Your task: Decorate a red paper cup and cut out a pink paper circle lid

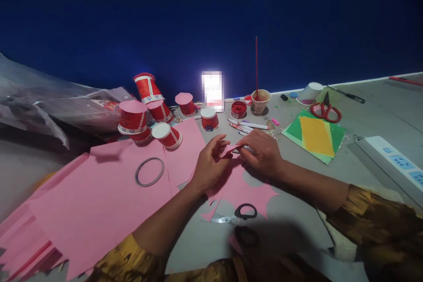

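Note:
A small piece of pink paper [230,150] is held up between my two hands over the middle of the table. My left hand [211,161] has its fingers curled around the left side of it. The fingers of my right hand [262,152] pinch its right edge from above. Below them lie pink paper scraps [254,194] with round cut-outs along their edges. Black-handled scissors [246,211] rest nearer to me, partly in shadow, with their blades pointing left. A grey ring [149,172] lies on large pink sheets [99,198] to the left.
Red paper cups [145,90], some topped with pink discs, stand at the back left. Markers [254,124], a red paint jar [238,109] and a cup with a stick [261,102] sit behind my hands. Red-handled scissors [325,111], coloured paper [315,136] and a power strip [396,158] are right.

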Available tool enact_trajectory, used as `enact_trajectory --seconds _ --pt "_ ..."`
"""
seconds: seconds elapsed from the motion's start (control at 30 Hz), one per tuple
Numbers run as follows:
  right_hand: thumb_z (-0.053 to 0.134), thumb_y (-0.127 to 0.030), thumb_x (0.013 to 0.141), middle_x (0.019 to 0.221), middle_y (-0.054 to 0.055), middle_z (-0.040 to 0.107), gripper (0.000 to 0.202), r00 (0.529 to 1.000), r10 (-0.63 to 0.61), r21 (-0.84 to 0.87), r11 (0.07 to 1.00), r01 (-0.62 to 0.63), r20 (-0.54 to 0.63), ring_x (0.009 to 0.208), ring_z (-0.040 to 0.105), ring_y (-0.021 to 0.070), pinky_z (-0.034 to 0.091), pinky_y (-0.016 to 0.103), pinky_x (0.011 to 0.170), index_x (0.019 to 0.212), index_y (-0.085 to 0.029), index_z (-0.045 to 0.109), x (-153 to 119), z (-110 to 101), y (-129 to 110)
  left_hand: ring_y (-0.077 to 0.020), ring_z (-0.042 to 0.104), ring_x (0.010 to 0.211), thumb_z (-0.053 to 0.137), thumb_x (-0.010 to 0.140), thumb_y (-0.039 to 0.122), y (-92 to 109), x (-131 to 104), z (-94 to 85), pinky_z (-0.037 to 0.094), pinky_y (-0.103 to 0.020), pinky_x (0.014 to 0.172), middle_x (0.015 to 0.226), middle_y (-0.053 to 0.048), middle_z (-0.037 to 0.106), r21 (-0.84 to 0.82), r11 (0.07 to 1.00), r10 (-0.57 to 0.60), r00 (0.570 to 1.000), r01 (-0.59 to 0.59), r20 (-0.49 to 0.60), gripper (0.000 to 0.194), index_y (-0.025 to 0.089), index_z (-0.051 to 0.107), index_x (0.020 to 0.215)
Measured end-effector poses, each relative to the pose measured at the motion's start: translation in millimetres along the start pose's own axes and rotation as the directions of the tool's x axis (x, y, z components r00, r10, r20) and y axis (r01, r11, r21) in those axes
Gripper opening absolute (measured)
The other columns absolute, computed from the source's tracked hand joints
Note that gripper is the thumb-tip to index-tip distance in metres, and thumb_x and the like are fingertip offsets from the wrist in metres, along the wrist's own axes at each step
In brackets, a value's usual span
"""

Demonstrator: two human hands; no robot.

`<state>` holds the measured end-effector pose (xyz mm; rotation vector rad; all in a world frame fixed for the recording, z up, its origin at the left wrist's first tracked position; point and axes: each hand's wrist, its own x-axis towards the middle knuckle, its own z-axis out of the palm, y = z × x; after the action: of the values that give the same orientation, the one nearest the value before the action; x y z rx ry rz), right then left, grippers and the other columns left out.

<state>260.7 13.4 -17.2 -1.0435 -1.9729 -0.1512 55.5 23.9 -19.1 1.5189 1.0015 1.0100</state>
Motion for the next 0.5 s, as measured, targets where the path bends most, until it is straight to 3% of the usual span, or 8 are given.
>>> enact_trajectory --seconds 0.17,0.3,0.4,0.5 --pt "0.066 -0.028 0.104 0.089 0.006 0.079 0.011 0.998 -0.061 0.003 0.998 0.061 0.033 0.083 0.063 0.025 0.047 0.04 0.077 0.1 -0.022 0.074 -3 6 8 -0.0237 0.076 0.109 0.072 0.075 0.008 -1 1 -2.7 0.058 -0.042 0.109 0.116 -0.005 0.083 0.048 0.999 -0.001 0.996 0.006 -0.085 0.043 0.024 0.079 0.113" --pt "0.075 -0.047 0.099 0.093 0.008 0.08 0.028 0.992 -0.101 0.013 0.995 0.1 0.082 0.085 0.063 0.0259 0.047 0.04 0.078 0.107 -0.02 0.073 -6 8 12 -0.0228 0.077 0.107 0.069 0.072 0.007 -1 3 -5.4 0.057 -0.041 0.109 0.112 -0.002 0.083 -0.043 0.996 -0.085 0.986 0.08 -0.145 0.039 0.024 0.081 0.105" --pt "0.074 -0.045 0.1 0.087 0.008 0.078 0.026 0.994 -0.072 0.016 0.997 0.071 0.087 0.082 0.061 0.0251 0.046 0.039 0.076 0.101 -0.02 0.072 -7 5 14 -0.0227 0.079 0.094 0.073 0.075 0.015 4 5 -3.5 0.064 -0.039 0.094 0.104 -0.005 0.084 -0.184 0.969 -0.191 0.972 0.164 -0.139 0.032 0.021 0.079 0.106" --pt "0.065 -0.033 0.106 0.078 0.005 0.074 0.02 0.991 -0.057 0.021 0.998 0.055 0.123 0.077 0.058 0.0233 0.044 0.039 0.075 0.09 -0.021 0.07 -7 1 16 -0.0248 0.079 0.072 0.074 0.078 0.028 11 7 -1.3 0.067 -0.039 0.07 0.084 -0.009 0.082 -0.349 0.886 -0.336 0.941 0.304 -0.032 0.027 0.015 0.074 0.101"
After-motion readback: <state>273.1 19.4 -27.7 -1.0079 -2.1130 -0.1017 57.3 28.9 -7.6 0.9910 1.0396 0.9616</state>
